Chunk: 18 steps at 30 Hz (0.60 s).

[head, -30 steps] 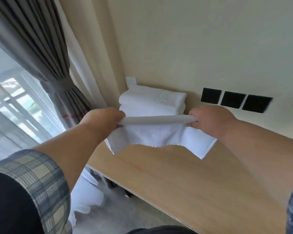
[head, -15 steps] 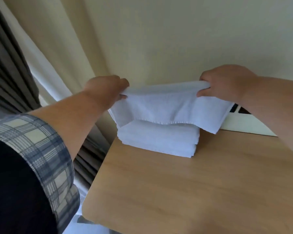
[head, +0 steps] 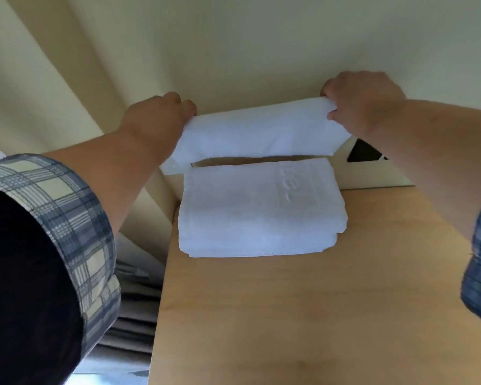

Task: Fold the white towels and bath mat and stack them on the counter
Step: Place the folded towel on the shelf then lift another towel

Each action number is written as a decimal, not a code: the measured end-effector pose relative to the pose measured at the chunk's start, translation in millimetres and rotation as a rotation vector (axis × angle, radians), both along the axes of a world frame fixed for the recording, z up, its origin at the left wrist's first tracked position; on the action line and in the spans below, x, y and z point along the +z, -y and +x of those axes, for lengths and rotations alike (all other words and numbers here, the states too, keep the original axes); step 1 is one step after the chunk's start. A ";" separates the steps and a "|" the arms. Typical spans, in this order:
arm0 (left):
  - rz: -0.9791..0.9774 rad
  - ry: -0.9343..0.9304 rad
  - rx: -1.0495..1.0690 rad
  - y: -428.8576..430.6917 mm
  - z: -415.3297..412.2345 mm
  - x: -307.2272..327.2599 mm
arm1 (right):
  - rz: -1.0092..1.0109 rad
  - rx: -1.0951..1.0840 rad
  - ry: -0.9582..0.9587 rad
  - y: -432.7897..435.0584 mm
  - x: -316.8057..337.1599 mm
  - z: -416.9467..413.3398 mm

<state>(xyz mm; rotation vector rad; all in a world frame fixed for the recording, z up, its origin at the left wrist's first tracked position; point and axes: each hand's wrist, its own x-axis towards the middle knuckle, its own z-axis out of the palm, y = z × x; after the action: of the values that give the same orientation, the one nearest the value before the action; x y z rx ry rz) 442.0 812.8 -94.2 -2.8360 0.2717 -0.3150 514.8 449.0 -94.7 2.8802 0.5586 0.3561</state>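
Cream wall (head: 261, 45) backs the wooden bench (head: 303, 315), and grey curtain folds (head: 131, 323) hang off the bench's left edge. Your stack of folded white towels (head: 261, 215) sits on the far left corner of the bench, close to the wall, its top layer showing an embossed mark. Above and just behind that stack you hold a small white towel (head: 261, 134) stretched flat in the air, clear of the stack. Your left hand (head: 156, 118) grips the towel's left end, fingers closed on the cloth. Your right hand (head: 361, 104) grips the right end, fingers (head: 334, 115) pinched over its upper edge. The towel's lower edge hangs level with the stack's far edge; whether they touch cannot be told. To the right of the stack, a black wall plate (head: 364, 154) shows partly behind your right forearm. Plaid sleeves (head: 67, 218) cover both upper arms.
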 end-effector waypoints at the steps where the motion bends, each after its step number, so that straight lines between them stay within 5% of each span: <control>1: -0.011 -0.020 -0.001 -1.8 -3.5 -7.6 | 0.001 -0.008 -0.017 -1.0 -5.5 -6.3; 18: -0.139 -0.150 -0.043 -0.6 -116.9 -118.5 | 0.356 -0.005 -0.204 35.8 -137.4 -124.2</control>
<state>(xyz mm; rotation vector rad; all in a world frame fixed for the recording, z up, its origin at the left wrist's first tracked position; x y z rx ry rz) 325.1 813.4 -212.7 -2.9998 0.3545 -0.1345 390.6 413.3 -232.1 3.2867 0.5704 0.1751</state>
